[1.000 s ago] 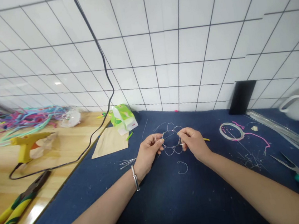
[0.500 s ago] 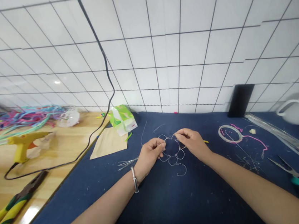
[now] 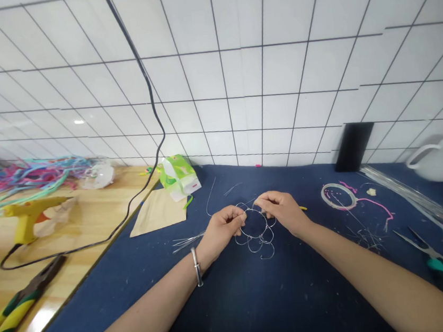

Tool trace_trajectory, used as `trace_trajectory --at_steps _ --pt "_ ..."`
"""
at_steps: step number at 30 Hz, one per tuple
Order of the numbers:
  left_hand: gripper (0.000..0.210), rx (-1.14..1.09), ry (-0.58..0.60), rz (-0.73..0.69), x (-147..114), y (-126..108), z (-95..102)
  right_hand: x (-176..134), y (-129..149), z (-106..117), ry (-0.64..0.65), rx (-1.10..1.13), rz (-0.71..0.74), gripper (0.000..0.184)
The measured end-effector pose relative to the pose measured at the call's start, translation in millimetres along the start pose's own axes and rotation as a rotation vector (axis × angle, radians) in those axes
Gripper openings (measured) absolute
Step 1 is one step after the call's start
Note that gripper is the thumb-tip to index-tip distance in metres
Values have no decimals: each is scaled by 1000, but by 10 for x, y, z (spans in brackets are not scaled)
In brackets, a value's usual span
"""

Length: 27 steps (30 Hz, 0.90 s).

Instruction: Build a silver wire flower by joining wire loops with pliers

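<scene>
Between my hands is a flower-shaped wire frame [image 3: 260,236], a thin silver ring with several wire loops round its outside and a curled loose end at the bottom. My left hand [image 3: 225,225] pinches the ring's left side between thumb and fingers. At the upper right of the ring, my right hand [image 3: 279,208] is closed on the wire, its fingertips at the top loops. A bundle of cut wires [image 3: 188,241] lies just left of my left hand, partly covered by it. Single wire pieces [image 3: 211,196] rest behind the hands.
Left stand a yellow glue gun [image 3: 31,215], green-yellow pliers [image 3: 24,300] and a green tissue pack [image 3: 178,176] on beige paper [image 3: 157,213]. Right are a white ring [image 3: 325,203] with pink wire, teal-handled pliers [image 3: 435,258], long wires [image 3: 412,195], a white mug [image 3: 442,157] and a black object [image 3: 354,146].
The wire frame has turned slightly, so its ring shows rounder. My right fingertips have shifted a little left along the top wire. The view has moved slightly to the right.
</scene>
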State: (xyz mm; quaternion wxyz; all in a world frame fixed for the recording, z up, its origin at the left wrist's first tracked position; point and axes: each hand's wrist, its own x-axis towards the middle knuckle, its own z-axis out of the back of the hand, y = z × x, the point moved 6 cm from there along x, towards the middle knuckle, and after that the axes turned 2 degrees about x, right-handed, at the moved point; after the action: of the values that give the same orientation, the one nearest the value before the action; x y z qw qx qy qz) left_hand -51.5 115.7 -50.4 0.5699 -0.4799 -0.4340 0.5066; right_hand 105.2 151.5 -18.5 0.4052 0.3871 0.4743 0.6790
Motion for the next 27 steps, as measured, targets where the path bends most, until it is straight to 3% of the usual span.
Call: trace_trajectory --at_steps 10,14,20,27 --pt "20 -24 51 -34 -33 -51 -54 -59 16 -151 124 15 8 25" --pt "21 -72 5 -49 -40 -54 -29 -70 14 -187 163 34 -20 25" --pt "24 -255 -40 -28 -27 11 13 -62 -19 -165 162 -49 -41 19" --pt "26 -207 2 -11 -42 7 -6 -98 -32 -205 98 -96 -32 15"
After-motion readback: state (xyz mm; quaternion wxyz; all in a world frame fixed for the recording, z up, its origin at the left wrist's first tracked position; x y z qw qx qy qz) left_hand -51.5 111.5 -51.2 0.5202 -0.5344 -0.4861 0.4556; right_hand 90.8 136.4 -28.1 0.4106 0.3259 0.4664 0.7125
